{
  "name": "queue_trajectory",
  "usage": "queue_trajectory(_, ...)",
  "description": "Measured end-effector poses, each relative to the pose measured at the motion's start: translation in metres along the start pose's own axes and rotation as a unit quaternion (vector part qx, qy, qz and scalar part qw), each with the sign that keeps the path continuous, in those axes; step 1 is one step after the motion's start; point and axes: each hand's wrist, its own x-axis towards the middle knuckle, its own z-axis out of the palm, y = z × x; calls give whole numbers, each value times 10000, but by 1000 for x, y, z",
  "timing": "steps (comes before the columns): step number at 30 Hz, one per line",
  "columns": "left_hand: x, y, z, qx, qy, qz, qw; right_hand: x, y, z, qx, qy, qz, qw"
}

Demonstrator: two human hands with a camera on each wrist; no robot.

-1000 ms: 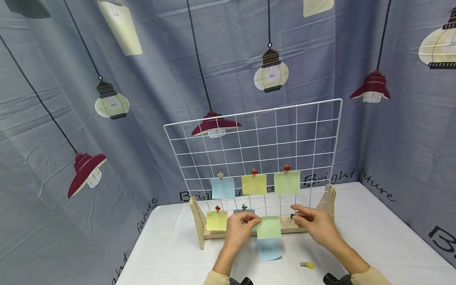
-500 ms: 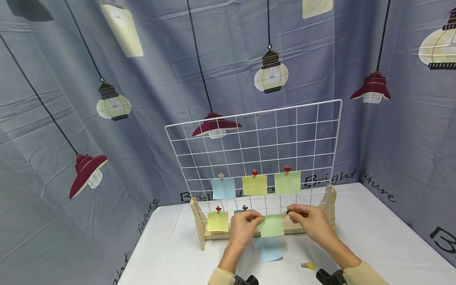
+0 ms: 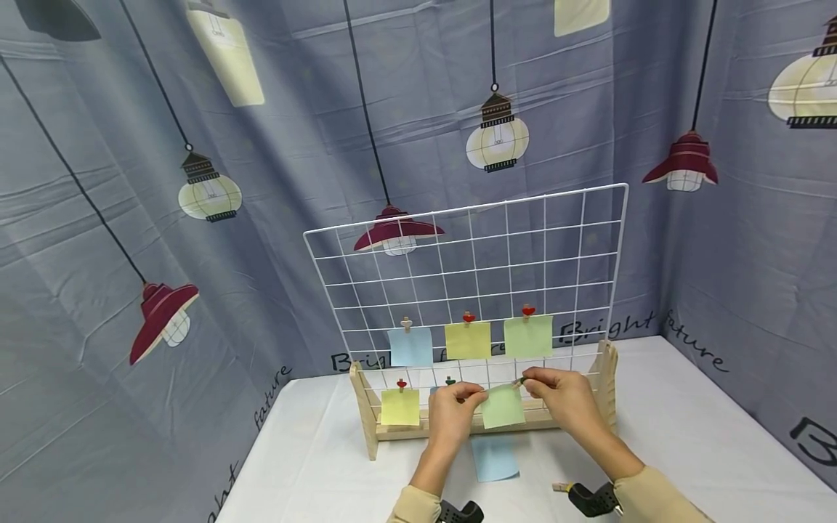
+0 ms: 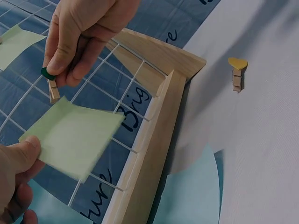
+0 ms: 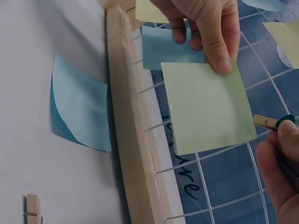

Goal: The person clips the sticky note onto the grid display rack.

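My left hand [image 3: 451, 418] pinches a light green sticky note [image 3: 503, 407] by its left corner, holding it in front of the lower part of a white wire grid panel [image 3: 468, 208]. Between the thumb and fingertips of my right hand [image 3: 567, 398] is a small wooden clothespin [image 5: 265, 122] with a green top. The clothespin's free end points at the note's upper right corner, right at its edge in the right wrist view. Behind my left hand, a blue note [image 5: 159, 49] on the grid is partly covered.
Notes hang clipped on the grid: blue [image 3: 410, 347], yellow [image 3: 467, 341] and green [image 3: 528, 336] above, yellow [image 3: 400, 407] below. A wooden stand [image 3: 607, 378] carries the grid. On the white table lie blue notes [image 3: 495, 459] and a yellow-heart clothespin [image 4: 237, 78].
My right hand has moved left with the clothespin, up to the note's corner. My left hand has shifted slightly right with the green note, which now tilts a little.
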Motion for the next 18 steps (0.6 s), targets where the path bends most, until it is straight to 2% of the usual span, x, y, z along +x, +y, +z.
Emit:
queue_trajectory(9, -2, 2, 7, 364, 121, -144, 9992, 6, 0, 9, -84, 266, -189, 9994)
queue_trajectory(18, -3, -1, 14, 603, 434, -199, 9970, 9, -2, 15, -304, 357, -386, 9982)
